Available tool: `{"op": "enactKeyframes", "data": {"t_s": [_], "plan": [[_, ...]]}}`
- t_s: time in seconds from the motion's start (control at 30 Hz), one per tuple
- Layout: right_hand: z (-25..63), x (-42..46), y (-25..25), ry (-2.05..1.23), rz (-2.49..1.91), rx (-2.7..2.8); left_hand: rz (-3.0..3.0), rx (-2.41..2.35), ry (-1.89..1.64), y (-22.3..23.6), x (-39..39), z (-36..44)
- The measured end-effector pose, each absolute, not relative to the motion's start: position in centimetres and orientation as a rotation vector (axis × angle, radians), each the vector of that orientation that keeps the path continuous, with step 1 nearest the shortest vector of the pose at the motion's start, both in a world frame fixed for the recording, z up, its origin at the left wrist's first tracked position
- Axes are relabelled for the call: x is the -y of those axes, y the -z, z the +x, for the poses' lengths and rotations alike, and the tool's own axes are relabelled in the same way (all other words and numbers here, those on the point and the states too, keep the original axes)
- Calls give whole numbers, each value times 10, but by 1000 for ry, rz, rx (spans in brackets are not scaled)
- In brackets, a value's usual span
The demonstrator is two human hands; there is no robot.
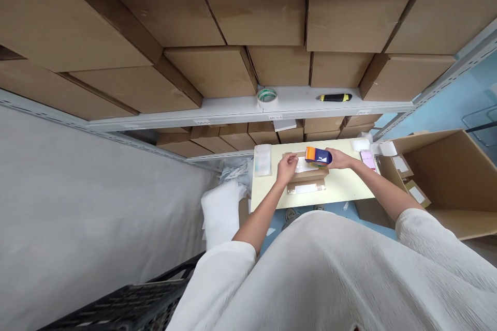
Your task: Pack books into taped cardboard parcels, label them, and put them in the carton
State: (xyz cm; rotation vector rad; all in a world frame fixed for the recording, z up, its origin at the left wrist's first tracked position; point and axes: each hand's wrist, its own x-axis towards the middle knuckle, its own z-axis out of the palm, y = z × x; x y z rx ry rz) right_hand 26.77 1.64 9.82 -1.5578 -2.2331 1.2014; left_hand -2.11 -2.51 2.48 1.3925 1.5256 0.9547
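My right hand (338,159) grips an orange and dark blue tape dispenser (320,155) over a small cardboard box (309,178) on the pale yellow table (345,186). At the box's left side is my left hand (286,167), its fingers drawn together near the top edge. Whatever lies between those fingers is too small to make out. A white label strip (305,165) shows on top of the box, partly covered by the dispenser. Another flat piece of cardboard with a white strip (306,188) lies along its near side.
Above the table, a shelf holds large cartons (252,8), a tape roll (267,96) and a black and yellow utility knife (334,98). On the table's right lies a phone (368,160). A big open carton (438,181) stands right; white foam sheets (221,212) hang left.
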Motion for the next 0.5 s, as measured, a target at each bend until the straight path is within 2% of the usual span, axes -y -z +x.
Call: {"op": "enactKeyframes", "data": {"t_s": [0.13, 0.5], "plan": [[269, -16, -98, -1227, -1551, 2215, 1222, -1444, -1050, -43, 14, -13], [272, -17, -98, -1244, -1498, 2230, 1142, -1400, -969, -60, 13, 2]]}}
